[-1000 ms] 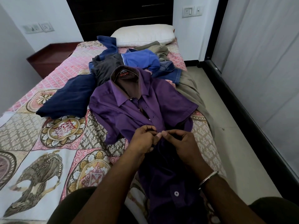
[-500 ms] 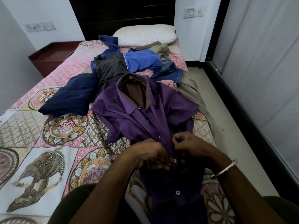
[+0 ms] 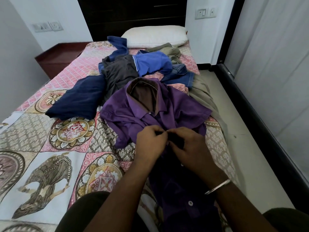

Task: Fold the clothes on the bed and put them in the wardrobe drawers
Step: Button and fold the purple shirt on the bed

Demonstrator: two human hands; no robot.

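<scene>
Purple shirt [image 3: 150,114]: flat on bed [image 3: 50,148], collar beyond fingertips. Left hand [image 3: 150,141], right hand [image 3: 192,148] pinching placket mid-chest, apparently buttoning. Light, limp, slippery-looking; best gripped at shoulder seams and hem for folding.

- There is one view, from a wide-angle camera worn on the person's head.
- It looks forward and down along the bed [image 3: 50,148] from its foot end, toward the pillow [image 3: 155,36] and dark headboard [image 3: 130,12] at the far end.
- Both forearms enter from the bottom edge, and the left hand [image 3: 151,141] and right hand [image 3: 189,146] sit close to the lens, near the frame's centre.
- The wide lens bends the walls and the floor [image 3: 242,123] on the right outward at the edges.
</scene>
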